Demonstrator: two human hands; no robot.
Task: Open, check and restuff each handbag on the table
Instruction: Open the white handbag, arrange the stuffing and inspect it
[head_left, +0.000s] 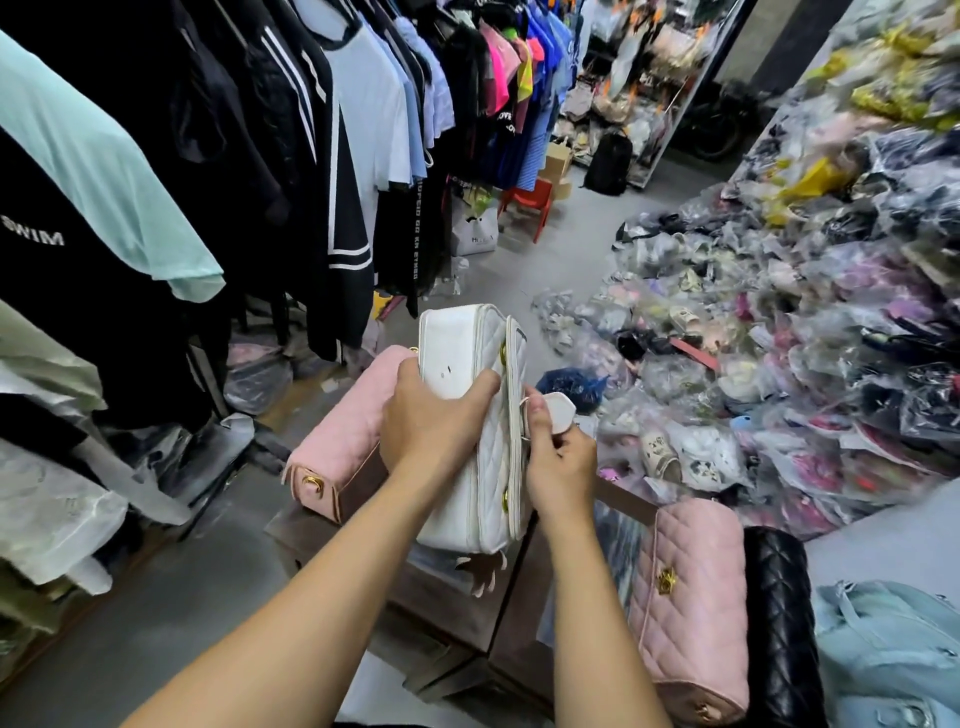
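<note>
Now: your left hand (431, 415) clamps the upright white handbag (457, 338) from its 9 o'clock side, thumb across the quilted face. Your right hand (558, 457) pinches a white tab (558, 410) at the bag's 3 o'clock edge. Contents: cannot tell. One pink handbag (337, 441) lies at 9 o'clock, and a second pink bag (691, 597) and a black bag (779, 623) at 4.

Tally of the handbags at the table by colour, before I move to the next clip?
White: 1, the white handbag held by the left hand, right hand pinching its white tag.
Pink: 2, left pink handbag and right pink handbag.
Black: 1, black handbag.
Light blue: 1, light blue bag.
Total: 5.
</note>
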